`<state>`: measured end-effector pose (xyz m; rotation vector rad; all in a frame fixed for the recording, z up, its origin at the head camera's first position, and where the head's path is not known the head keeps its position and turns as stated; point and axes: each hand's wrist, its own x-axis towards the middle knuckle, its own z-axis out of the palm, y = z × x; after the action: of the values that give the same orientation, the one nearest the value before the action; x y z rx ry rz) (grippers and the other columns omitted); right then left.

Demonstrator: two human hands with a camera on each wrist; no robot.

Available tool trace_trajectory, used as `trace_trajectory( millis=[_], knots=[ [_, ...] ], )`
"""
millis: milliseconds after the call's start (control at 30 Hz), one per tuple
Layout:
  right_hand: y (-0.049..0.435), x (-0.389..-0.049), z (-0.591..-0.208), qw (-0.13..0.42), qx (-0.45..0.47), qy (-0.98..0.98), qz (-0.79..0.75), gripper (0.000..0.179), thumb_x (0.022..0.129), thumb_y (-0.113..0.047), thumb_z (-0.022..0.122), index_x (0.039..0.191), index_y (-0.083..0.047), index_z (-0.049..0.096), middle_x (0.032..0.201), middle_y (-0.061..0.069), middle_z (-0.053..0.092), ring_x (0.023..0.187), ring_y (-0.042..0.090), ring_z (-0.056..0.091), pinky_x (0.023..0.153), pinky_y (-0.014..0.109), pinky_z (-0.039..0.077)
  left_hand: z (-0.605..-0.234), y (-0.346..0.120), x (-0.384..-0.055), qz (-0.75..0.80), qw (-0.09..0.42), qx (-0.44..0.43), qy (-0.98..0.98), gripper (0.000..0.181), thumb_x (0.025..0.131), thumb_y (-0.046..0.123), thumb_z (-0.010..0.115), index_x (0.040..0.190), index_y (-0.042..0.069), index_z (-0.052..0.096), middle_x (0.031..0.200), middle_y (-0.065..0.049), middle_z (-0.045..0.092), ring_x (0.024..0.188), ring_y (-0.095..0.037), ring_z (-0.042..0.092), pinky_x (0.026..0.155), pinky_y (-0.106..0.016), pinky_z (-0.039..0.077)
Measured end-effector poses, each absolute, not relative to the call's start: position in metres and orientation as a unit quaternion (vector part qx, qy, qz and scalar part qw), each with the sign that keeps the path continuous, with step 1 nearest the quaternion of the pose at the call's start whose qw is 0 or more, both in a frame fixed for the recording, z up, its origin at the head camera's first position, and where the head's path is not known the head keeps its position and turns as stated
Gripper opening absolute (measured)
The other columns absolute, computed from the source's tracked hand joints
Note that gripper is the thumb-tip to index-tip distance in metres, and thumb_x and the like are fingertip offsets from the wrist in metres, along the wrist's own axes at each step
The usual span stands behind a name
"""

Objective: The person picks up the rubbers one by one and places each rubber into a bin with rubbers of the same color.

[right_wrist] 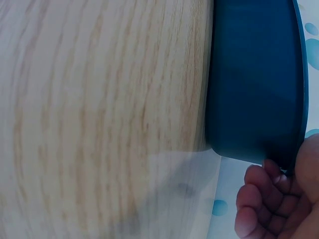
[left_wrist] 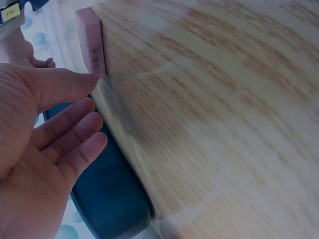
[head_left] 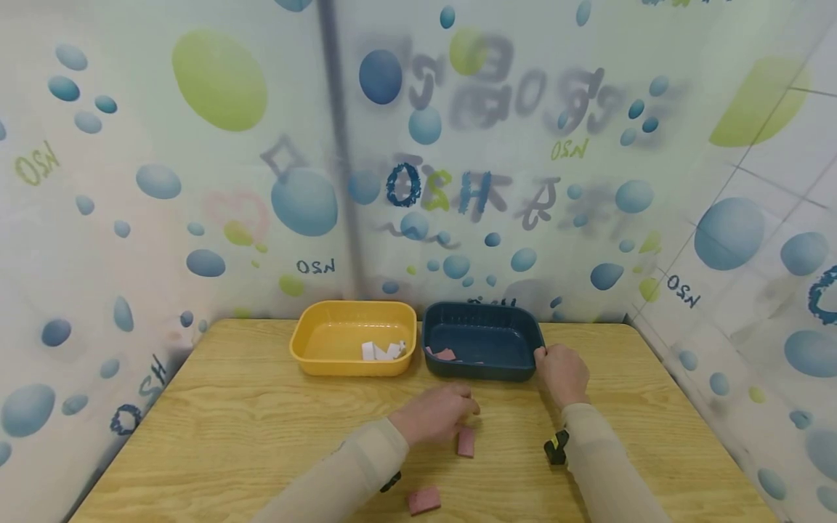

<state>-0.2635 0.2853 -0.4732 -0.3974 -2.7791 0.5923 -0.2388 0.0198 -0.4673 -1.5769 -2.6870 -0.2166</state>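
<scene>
Over the table's middle, my left hand hovers with relaxed fingers and nothing between them. Just by it lies a pink block, slant-ended and smudged like an eraser; in the left wrist view the thumb tip overlaps the end of this pink block. A second pink block rests nearer the front. My right hand pinches the right end of the dark blue bin at its rim, thumb above and fingers curled below, as the right hand shows in its wrist view. Pink pieces lie inside that bin.
A yellow bin stands left of the blue one, with several white pieces in its right side. Both bins sit at the back edge of the wooden table, close to a patterned curtain.
</scene>
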Motion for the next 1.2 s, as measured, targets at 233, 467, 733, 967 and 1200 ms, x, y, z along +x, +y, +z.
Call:
trace_trajectory(
  millis=[233,467,733,967,1200],
  knots=[
    [0.2858,-0.2644,-0.4724,0.130,-0.139,-0.961,0.202,0.046,0.098,-0.016,0.045,0.053,-0.017,0.033,0.054,-0.003,0.024,0.051,0.016,0.026,0.047,0.029,0.022,-0.4685,0.0205,-0.2380,-0.061,0.002,-0.501,-0.863,0.029,0.093,0.004,0.070,0.118,0.018,0.077,0.107,0.005,0.066,0.094,-0.005,0.062,0.086,-0.019,0.052],
    [0.2846,-0.2639,-0.4734,0.129,-0.137,-0.962,0.196,0.046,0.099,-0.015,0.046,0.054,-0.017,0.032,0.055,-0.003,0.023,0.052,0.015,0.023,0.048,0.029,0.021,-0.4708,0.0210,-0.2378,-0.052,0.007,-0.512,-0.857,0.029,0.092,0.004,0.070,0.115,0.020,0.077,0.105,0.006,0.067,0.093,-0.004,0.063,0.085,-0.018,0.052],
    [0.2847,-0.2638,-0.4729,0.130,-0.139,-0.962,0.198,0.046,0.098,-0.015,0.046,0.054,-0.016,0.033,0.055,-0.003,0.024,0.052,0.016,0.025,0.048,0.029,0.022,-0.4714,0.0210,-0.2373,-0.048,0.001,-0.527,-0.849,0.031,0.088,0.003,0.072,0.111,0.023,0.079,0.095,0.009,0.064,0.084,-0.002,0.058,0.079,-0.016,0.050],
    [0.2848,-0.2644,-0.4734,0.130,-0.141,-0.961,0.200,0.046,0.098,-0.016,0.046,0.054,-0.017,0.033,0.056,-0.003,0.024,0.053,0.016,0.026,0.048,0.030,0.022,-0.4727,0.0206,-0.2374,-0.044,-0.007,-0.529,-0.847,0.031,0.086,0.000,0.071,0.102,0.025,0.078,0.088,0.010,0.061,0.077,-0.002,0.051,0.071,-0.015,0.045],
    [0.2853,-0.2650,-0.4732,0.129,-0.144,-0.960,0.200,0.047,0.099,-0.016,0.047,0.054,-0.016,0.033,0.055,-0.002,0.025,0.052,0.016,0.026,0.048,0.030,0.023,-0.4739,0.0206,-0.2382,-0.044,0.009,-0.538,-0.842,0.033,0.087,0.000,0.071,0.105,0.026,0.079,0.090,0.011,0.062,0.077,-0.002,0.051,0.074,-0.015,0.046]
  ],
)
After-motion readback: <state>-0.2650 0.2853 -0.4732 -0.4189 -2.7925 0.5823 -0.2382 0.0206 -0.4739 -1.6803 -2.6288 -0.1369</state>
